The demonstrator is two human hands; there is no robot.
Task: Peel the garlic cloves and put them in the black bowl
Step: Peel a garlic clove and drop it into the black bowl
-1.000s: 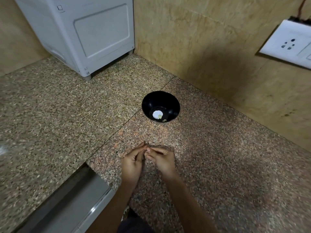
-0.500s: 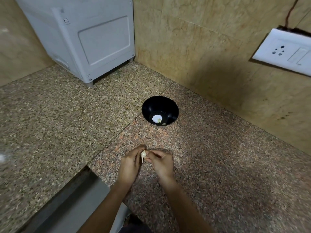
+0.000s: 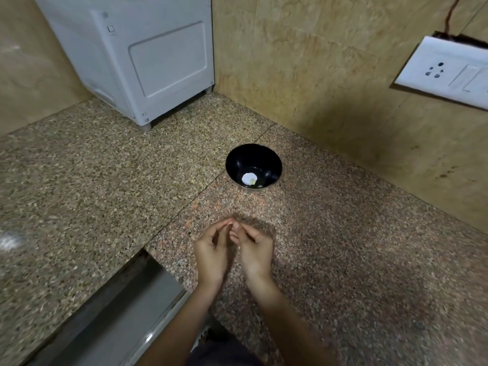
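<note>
At lower centre, the bare left hand [image 3: 211, 249] and right hand [image 3: 254, 250] met at curled fingertips; whether they pinched anything was unclear. The round glossy black bowl [image 3: 235, 163] sat above them.

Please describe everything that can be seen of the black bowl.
The black bowl is small, round and glossy, narrowing toward its base. It stands upright on the speckled stone counter, close to the wall. At its bottom lie a white round patch and a small pale greenish bit; nothing else touches it.
</note>
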